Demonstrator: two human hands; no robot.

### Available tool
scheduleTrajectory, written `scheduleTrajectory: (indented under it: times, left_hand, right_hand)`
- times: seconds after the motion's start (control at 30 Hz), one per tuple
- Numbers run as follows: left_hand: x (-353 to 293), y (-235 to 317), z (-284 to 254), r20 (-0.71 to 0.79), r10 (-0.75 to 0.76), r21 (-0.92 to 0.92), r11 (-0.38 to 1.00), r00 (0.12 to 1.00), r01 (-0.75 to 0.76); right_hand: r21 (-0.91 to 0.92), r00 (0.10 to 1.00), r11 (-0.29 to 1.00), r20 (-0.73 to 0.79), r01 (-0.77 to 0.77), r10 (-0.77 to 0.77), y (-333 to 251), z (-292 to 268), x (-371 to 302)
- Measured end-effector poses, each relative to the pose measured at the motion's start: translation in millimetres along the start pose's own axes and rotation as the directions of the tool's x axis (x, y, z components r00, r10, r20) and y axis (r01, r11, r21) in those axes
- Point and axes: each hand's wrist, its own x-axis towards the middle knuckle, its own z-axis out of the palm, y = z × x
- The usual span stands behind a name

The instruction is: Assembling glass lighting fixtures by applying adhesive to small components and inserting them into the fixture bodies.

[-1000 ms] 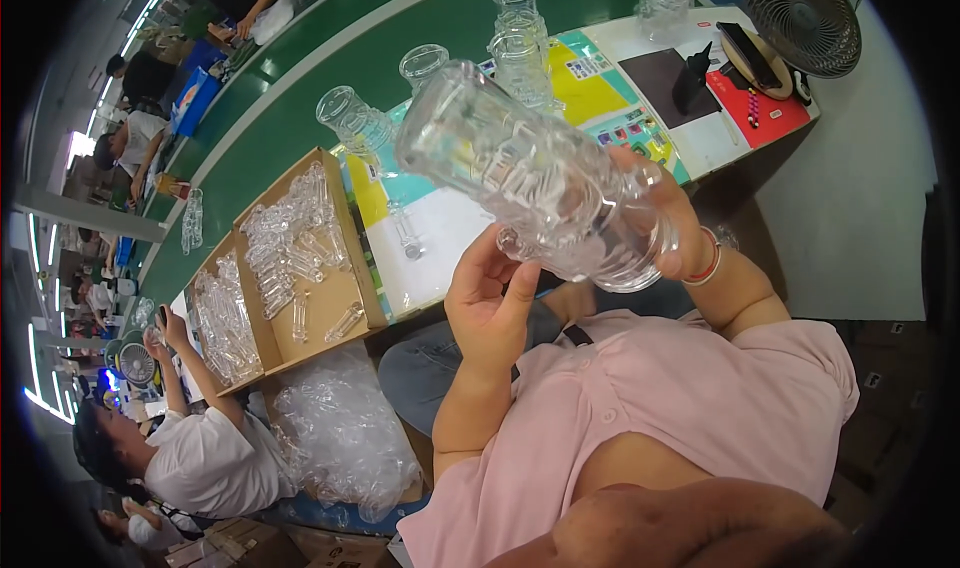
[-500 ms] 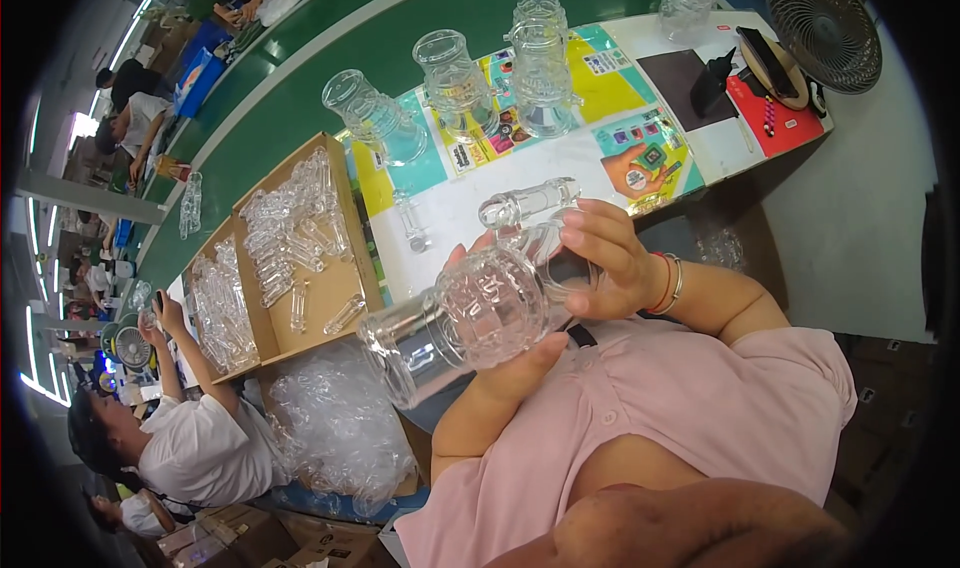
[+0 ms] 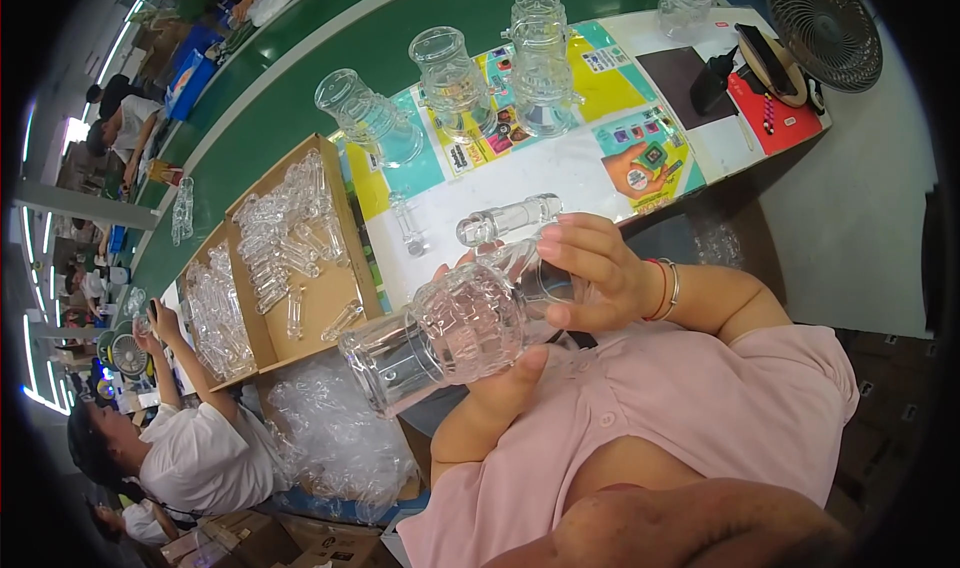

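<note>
In front of my chest a large clear glass vessel point(image 3: 470, 320) is held tilted, its wide open end toward the lower left. My left hand point(image 3: 508, 380) grips it from below, thumb on the near side and the other fingers mostly hidden behind the glass. Around its right end my right hand point(image 3: 605, 273) is closed, fingers over the top and thumb below. A small clear glass tube point(image 3: 512, 218) shows at the vessel's upper side, near my right fingertips; I cannot tell whether it is joined to it. Another small glass tube point(image 3: 405, 226) lies on the white tabletop beyond.
Similar glass vessels point(image 3: 450, 83) stand along the table's far side. Left of them sits a divided cardboard box point(image 3: 322, 336) of small glass tubes, above a heap of clear plastic bags point(image 3: 335, 423). A fan point(image 3: 825, 30) and black bottle point(image 3: 712, 83) are at right; a co-worker point(image 3: 205, 443) sits left.
Both hands and the glass vessel have shifted slightly left and down. The small tube at its upper side has moved left with them.
</note>
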Motion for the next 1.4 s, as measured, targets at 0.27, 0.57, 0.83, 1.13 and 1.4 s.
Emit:
scheduleTrajectory:
  times: [0.27,0.57,0.83,1.13,1.4]
  left_hand:
    - [5.9,-17.7,-10.1,-0.139,0.148,0.024,0.989,0.979,-0.146]
    - [-18.5,-25.1,-36.9,-0.014,-0.272,-0.532,0.817,0.962,0.223]
    - [-60.5,-27.6,-85.5,-0.200,-0.304,-0.541,0.827,0.932,0.153]
    - [-52.4,-7.0,-97.7,-0.363,-0.178,-0.254,0.963,0.915,0.086]
    - [-44.7,-3.7,-105.3,-0.380,-0.158,-0.342,0.939,0.911,0.020]
  right_hand:
    - [0.517,0.939,0.786,0.133,-0.338,0.316,-2.8,2.4,7.8]
    - [0.655,0.675,-0.382,0.731,-0.652,0.100,7.3,16.5,-5.0]
    - [0.395,0.413,0.124,0.881,-0.910,0.231,64.0,74.9,29.5]
    - [-0.185,0.637,0.839,0.574,-0.512,0.515,51.2,187.2,63.0]
    - [0.276,0.577,0.555,0.654,-0.785,0.490,43.8,142.8,44.0]
